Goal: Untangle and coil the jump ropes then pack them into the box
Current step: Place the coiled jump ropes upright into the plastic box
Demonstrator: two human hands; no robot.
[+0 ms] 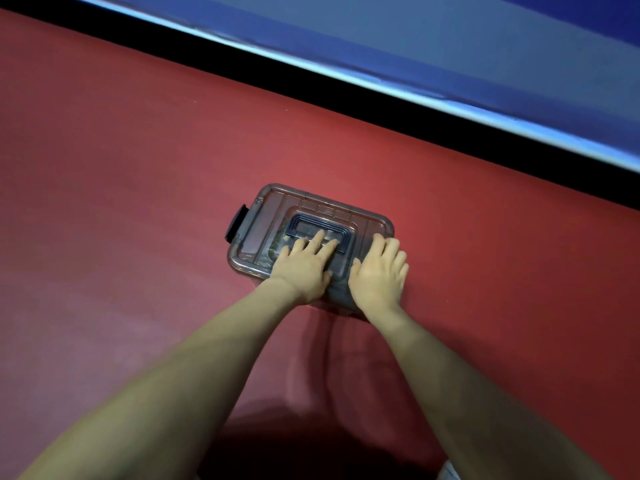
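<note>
A smoky transparent plastic box [273, 209] with its lid on sits on the red floor in the middle of the view. A dark blue carry handle [311, 225] lies flat on the lid, and a dark latch [237, 223] shows at the box's left end. My left hand [304, 263] lies flat on the lid with straight fingers reaching the handle. My right hand [379, 270] presses over the box's right end, fingers draped over the edge. Coiled rope shows only dimly through the lid, beside my left hand.
The red floor [138, 237] spreads all around the box. A black strip [381, 109] and a blue wall or mat [450, 46] run diagonally across the top of the view.
</note>
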